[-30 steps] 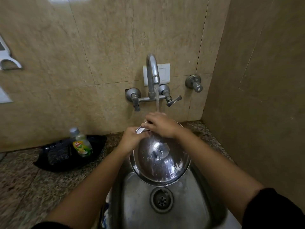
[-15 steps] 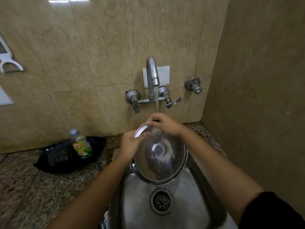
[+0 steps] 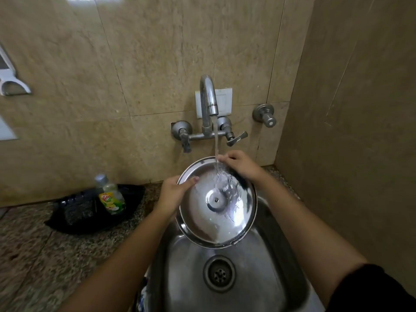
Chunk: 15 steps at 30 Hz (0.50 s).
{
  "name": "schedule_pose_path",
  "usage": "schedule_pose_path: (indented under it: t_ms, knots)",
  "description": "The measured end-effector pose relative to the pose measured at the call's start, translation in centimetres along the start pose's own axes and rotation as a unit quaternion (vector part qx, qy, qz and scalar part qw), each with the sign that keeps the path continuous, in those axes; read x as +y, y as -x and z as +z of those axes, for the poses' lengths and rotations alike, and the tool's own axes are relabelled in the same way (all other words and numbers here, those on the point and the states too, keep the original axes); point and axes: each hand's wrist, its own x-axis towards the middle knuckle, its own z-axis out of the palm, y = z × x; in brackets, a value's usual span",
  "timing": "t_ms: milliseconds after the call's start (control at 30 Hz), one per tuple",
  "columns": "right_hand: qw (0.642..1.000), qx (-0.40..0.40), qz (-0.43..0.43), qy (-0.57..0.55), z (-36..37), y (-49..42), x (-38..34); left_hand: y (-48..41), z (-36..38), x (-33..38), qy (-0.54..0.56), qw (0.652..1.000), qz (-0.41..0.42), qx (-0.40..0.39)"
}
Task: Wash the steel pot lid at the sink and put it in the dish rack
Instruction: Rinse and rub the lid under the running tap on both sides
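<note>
A round, shiny steel pot lid (image 3: pixel 217 203) is held tilted over the stainless steel sink basin (image 3: pixel 265 266), its inner concave side facing the camera, with a small rivet at the centre of a raised disc. The left hand (image 3: pixel 173 194) grips the lid's left edge, thumb lying across the inner face near the rim and the fingers hidden behind it. The right hand (image 3: pixel 242 166) rests on the lid's upper right rim, fingers curled over the edge where the water lands; whether it pinches the rim or only presses on it cannot be told. A thin stream of water (image 3: pixel 216 143) falls from the curved chrome wall tap (image 3: pixel 208 104) onto the upper part of the lid and splashes down its surface. The tap has two lever handles on the tiled wall, and a separate round chrome valve (image 3: pixel 265 114) sits to their right. Below the lid, the round drain strainer (image 3: pixel 219 275) lies in the basin floor. On the speckled granite counter (image 3: pixel 29 255) to the left, a black plastic tray (image 3: pixel 90 208) holds a dark scrubbing pad and a small clear bottle of green dish liquid (image 3: pixel 110 195) with a grey cap; its yellow and red label reads "Vim". The bottle stands well apart from the lid. A dark sleeve (image 3: pixel 373 289) covers the right upper arm at the lower right corner.
</note>
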Motion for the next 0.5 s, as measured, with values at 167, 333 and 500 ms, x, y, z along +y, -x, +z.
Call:
schedule_pose_path:
  t_ms: [167,333,500]
  knots:
    - [0.990,-0.079,-0.053,0.106,2.8,0.1,-1.2,-0.6,-0.1,0.6,-0.036,0.994,-0.037,-0.094]
    - [0.996,-0.039,-0.030,0.069,2.4,0.3,-0.7,-0.6,-0.3,0.4,-0.016,0.997,-0.006,-0.078]
    - [0.998,0.060,0.024,0.015,0.5,0.9,0.8,0.4,-0.8,0.2,0.037,0.998,-0.031,-0.035]
